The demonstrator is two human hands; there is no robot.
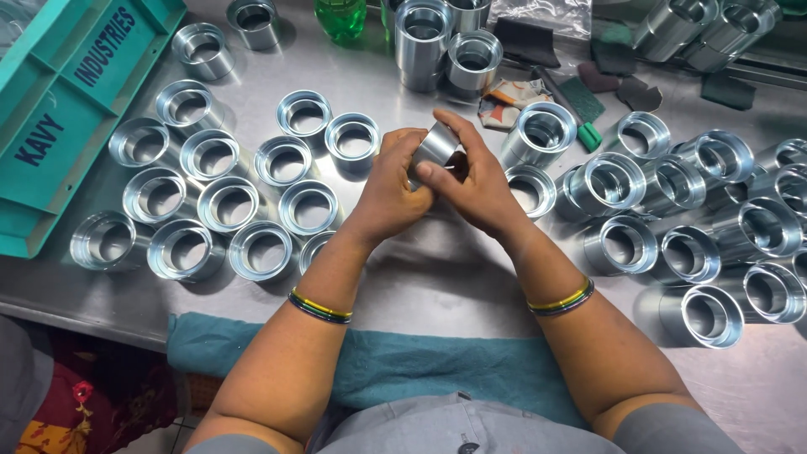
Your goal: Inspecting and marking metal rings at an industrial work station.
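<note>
Bench: steel worktop [445,277] under you, shiny and crowded, with a teal cloth [420,366] hanging over the near edge.
Far left: teal plastic crate [59,126] sits at the corner, tilted across the tabletop edge.
Left cluster: upright metal rings [227,202] stand open-end up in loose rows, packed close, several touching.
Left hand: your left hand [388,187] is wrapped round a small metal sleeve [435,147], fingers closed firmly on its side; green and yellow bangles [319,308] ride on that wrist.
Sleeve: it's up off the worktop, tilted, held between both hands at centre, above the bare patch of steel.
Right hand: your right hand [475,181] pinches the same sleeve from the other side, thumb pressed against its lower rim, fingers curled over the top.
Behind the hands: taller stacked cylinders [424,42] and a green bottle [340,17] at the far edge; dark abrasive pads [580,97] just right of them.
Right cluster: more rings [672,210], many lying on their sides, jumbled and overlapping.
</note>
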